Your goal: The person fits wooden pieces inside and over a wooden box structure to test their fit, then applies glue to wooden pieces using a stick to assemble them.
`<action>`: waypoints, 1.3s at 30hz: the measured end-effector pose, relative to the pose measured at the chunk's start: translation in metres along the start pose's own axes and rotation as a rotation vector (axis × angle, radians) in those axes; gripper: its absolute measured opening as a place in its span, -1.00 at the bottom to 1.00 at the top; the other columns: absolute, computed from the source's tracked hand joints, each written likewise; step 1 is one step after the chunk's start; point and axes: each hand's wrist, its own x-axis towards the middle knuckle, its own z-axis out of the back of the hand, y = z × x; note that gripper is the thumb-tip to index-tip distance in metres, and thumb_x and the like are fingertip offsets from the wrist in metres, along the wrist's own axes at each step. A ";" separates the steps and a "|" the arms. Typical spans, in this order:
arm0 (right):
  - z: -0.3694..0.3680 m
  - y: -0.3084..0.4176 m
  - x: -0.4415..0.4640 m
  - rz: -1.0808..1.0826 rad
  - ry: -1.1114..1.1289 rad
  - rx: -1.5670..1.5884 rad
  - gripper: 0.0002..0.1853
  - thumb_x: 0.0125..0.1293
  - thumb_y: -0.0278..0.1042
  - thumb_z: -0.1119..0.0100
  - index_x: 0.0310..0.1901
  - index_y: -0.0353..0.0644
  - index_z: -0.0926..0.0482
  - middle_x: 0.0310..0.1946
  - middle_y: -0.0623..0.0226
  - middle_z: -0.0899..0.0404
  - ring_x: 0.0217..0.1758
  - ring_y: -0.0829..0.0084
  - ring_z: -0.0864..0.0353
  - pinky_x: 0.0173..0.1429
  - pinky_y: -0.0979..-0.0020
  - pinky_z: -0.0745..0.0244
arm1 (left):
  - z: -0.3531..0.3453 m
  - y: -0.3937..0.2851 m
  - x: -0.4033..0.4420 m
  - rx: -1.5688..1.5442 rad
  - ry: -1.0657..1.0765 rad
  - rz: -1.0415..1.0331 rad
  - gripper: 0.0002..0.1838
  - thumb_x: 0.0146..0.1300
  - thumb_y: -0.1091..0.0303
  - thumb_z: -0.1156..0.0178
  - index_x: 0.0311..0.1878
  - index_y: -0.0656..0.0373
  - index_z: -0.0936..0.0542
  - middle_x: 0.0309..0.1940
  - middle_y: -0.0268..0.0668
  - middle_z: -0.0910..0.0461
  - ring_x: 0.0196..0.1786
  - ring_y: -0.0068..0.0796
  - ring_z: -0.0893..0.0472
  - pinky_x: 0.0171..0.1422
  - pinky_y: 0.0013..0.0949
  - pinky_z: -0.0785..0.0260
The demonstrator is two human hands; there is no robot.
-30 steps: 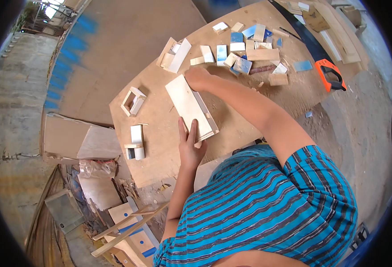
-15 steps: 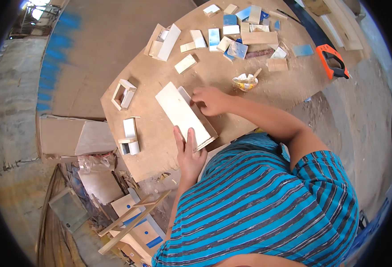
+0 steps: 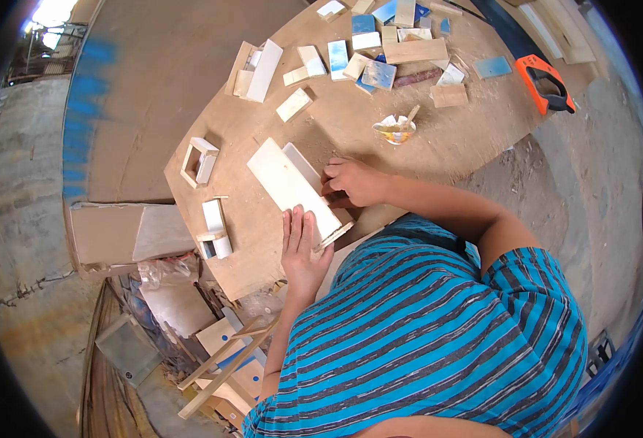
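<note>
A long wooden box (image 3: 289, 184) with a pale board face lies slanted on the worktable in front of me. My left hand (image 3: 305, 255) steadies its near end, with fingers stretched over the pale face and the thumb round the lower edge. At the box's right side is my right hand (image 3: 356, 181), fingers curled and bunched at the opening. Whatever those fingertips hold, if anything, is hidden. Beyond the hands stands a small bowl (image 3: 396, 131) with a stick in it and pale contents.
Wood offcuts (image 3: 416, 51), some blue, lie scattered at the back. An orange-handled handsaw (image 3: 546, 84) rests on the right edge. Small wooden assemblies (image 3: 256, 71) stand along the left of the worktable (image 3: 256, 266). Scrap wood (image 3: 226, 369) is piled below left.
My right hand has moved toward me along the box's side, nearer its near end. My left fingers lie flatter over the pale face. The view has shifted slightly.
</note>
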 end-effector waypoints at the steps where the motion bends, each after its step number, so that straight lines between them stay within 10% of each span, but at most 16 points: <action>1: 0.000 0.000 0.000 0.000 -0.002 0.006 -0.72 -0.05 -0.31 -0.47 -0.28 -0.18 -0.68 -0.29 0.26 -0.55 -0.14 0.20 -0.50 -0.04 0.22 -0.46 | 0.000 0.000 0.000 -0.005 0.001 0.000 -0.12 -0.17 0.48 -0.44 0.35 0.30 -0.37 0.42 0.04 -0.26 0.50 0.15 -0.15 0.50 0.02 -0.12; 30: 0.002 0.000 0.000 -0.027 0.022 0.045 -0.71 -0.09 -0.40 -0.36 -0.23 -0.17 -0.69 -0.31 0.19 -0.56 -0.13 0.12 -0.52 -0.02 0.19 -0.47 | -0.003 0.008 -0.004 -0.073 -0.023 -0.004 -0.08 -0.25 0.52 -0.48 0.35 0.23 -0.40 0.42 -0.01 -0.27 0.50 0.11 -0.16 0.51 -0.02 -0.14; 39: 0.027 0.013 0.097 -0.111 -0.283 -0.154 -0.67 0.13 -0.35 -0.25 -0.03 -0.13 -0.64 -0.08 0.11 -0.60 -0.01 0.07 -0.57 0.12 0.18 -0.46 | 0.000 0.007 -0.004 -0.083 0.006 0.031 -0.12 -0.20 0.54 -0.45 0.34 0.23 -0.41 0.41 -0.03 -0.29 0.50 0.09 -0.17 0.53 -0.06 -0.12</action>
